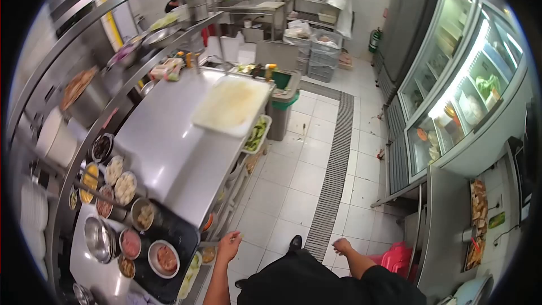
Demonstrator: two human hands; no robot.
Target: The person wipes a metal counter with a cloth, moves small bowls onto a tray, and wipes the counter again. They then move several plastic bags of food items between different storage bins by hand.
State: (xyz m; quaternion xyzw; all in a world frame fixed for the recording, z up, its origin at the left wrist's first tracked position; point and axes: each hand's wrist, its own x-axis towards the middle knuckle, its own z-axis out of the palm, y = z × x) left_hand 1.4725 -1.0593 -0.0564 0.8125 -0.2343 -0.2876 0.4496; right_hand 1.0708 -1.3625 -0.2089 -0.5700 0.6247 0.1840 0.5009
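Hanging empty, left hand (229,244) loosely open, right hand (342,245) curled, one cutting board (231,105), one steel counter (169,152)

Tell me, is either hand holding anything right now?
No, the left hand hangs open beside the steel counter edge and the right hand is loosely curled over the floor, both empty.

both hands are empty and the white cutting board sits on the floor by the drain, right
Not quite. The head view shows the left hand and right hand empty, but the cutting board lies on the steel counter, not on the floor.
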